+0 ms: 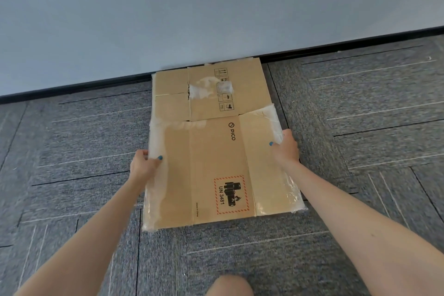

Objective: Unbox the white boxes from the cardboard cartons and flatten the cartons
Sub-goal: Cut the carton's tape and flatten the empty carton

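While the flattened carton (216, 163) printed PICO sits low over the grey carpet floor (84, 151), the left grip (144, 164) pinches its left edge, thumb on top and fingers curled round the rim. The carton's far end overlaps a second flattened carton (209, 86), which lies on the floor against the black skirting (72, 86) of the wall. At the right edge the right grip (286, 149) clasps the cardboard likewise, thumb on top, fingers wrapped round the taped rim.
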The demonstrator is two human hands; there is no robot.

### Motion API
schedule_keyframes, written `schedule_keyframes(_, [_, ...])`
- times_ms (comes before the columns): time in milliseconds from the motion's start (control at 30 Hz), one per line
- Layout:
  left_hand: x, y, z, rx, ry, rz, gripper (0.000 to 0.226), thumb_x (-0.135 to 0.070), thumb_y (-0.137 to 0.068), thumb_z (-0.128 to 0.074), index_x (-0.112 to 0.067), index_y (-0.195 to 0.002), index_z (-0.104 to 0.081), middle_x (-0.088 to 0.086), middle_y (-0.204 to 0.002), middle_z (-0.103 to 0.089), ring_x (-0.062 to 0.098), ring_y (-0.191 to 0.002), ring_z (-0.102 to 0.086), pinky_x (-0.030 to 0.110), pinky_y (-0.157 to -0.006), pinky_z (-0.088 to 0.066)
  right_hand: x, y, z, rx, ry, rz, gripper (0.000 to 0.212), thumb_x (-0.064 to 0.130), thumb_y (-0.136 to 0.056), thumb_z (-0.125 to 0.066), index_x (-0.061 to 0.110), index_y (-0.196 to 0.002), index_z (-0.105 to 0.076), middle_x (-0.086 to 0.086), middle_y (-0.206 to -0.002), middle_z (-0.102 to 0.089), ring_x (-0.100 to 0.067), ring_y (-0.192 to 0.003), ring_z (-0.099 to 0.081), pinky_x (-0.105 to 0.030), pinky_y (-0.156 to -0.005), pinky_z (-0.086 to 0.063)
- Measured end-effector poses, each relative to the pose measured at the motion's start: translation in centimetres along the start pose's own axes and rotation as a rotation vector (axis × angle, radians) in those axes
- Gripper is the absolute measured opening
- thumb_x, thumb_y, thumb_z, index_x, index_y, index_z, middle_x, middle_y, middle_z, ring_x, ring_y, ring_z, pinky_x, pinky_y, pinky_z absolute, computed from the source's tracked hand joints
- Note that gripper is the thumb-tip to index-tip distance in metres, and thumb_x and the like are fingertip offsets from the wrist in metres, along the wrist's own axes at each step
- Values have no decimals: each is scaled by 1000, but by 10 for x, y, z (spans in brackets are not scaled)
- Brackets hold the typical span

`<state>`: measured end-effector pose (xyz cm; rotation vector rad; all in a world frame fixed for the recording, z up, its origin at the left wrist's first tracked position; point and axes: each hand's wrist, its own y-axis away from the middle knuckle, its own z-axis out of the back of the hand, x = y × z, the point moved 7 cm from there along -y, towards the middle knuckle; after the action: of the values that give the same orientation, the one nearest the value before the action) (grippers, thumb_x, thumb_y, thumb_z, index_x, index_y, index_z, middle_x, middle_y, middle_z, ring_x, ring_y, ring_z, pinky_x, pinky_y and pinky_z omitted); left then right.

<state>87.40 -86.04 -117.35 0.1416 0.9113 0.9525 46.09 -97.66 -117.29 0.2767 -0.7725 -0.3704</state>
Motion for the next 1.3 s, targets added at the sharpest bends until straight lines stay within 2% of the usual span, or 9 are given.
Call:
schedule_keyframes(100, [12, -8, -4, 23, -12, 18, 35, -28, -92, -69, -18, -115, -44, 13, -128, -44, 32, -108, -51, 50, -97, -47, -7, -6, -11, 11, -21, -46, 23, 11, -94, -54, 5, -112, -42, -12, -103, -55, -34, -93, -57, -38, -70, -47])
schedule_keyframes(267, [24, -15, -9, 20, 85, -16, 32, -30, -93, -67, -21, -115, -45, 12, -125, -52, 31, -105, -57, 49, -88, -52, -15, -14, -18, -61, -73, -27, 18, 12, -93, -56, 8, -106, -44, -10, -94, -52, -28, -80, -52, -31, -55, -35])
schedule_keyframes(400, [33, -17, -3, -4, 119, -21, 32, -29, -92, -68, -22, -114, -46, 8, -117, -60, 32, -103, -62, 56, -91, -53, -4, -19, -25, -74, -111, 60, 15, 11, -91, -56, 10, -103, -47, -8, -93, -57, -28, -80, -55, -34, -61, -40])
schedule_keyframes(567, [35, -13, -6, -50, 110, -50, 33, -25, -93, -67, -14, -118, -47, 6, -120, -54, 29, -108, -56, 50, -94, -50, 7, -21, -24, -109, -40, 121, 16, 7, -93, -53, 6, -109, -50, -8, -110, -51, -23, -92, -51, -31, -70, -36])
schedule_keyframes(733, [27, -13, -1, -120, -81, -87, 44, -40, -95, -61, -17, -129, -47, 5, -126, -59, 27, -103, -59, 46, -86, -51, -1, -21, -26, -99, -83, 116, 17, 5, -92, -54, 4, -108, -50, -7, -105, -47, -22, -92, -48, -31, -73, -35])
schedule_keyframes(867, [20, -22, -5, -75, -151, -124, 42, -42, -97, -58, -15, -127, -45, 7, -118, -59, 26, -90, -59, 33, -60, -42, -7, -19, -25, -72, -142, 93, 27, 4, -90, -59, 6, -112, -45, -6, -105, -49, -24, -94, -52, -31, -73, -37])
schedule_keyframes(1033, [18, -29, -6, -70, -234, -86, 44, -43, -95, -60, -15, -125, -42, 12, -125, -54, 33, -102, -56, 50, -85, -50, -1, -10, -29, -101, 161, 191, 38, 8, -93, -56, 2, -127, -41, -16, -129, -42, -31, -120, -41, -41, -95, -39])
schedule_keyframes(1200, [17, -13, -9, -160, -278, -147, 49, -37, -94, -63, -16, -133, -41, 14, -129, -53, 34, -118, -49, 52, -89, -47, 3, 8, -35, -39, 343, 228, 60, 16, -95, -55, 7, -147, -25, -15, -147, -31, -31, -134, -33, -45, -106, -35])
schedule_keyframes(1300, [16, -5, -11, -189, -347, -152, 52, -38, -96, -61, -16, -138, -42, 16, -134, -46, 35, -122, -46, 50, -91, -43, 2, 20, -37, 18, 446, 250, 64, 23, -98, -51, 11, -152, -18, -13, -159, -10, -30, -146, -14, -46, -118, -20])
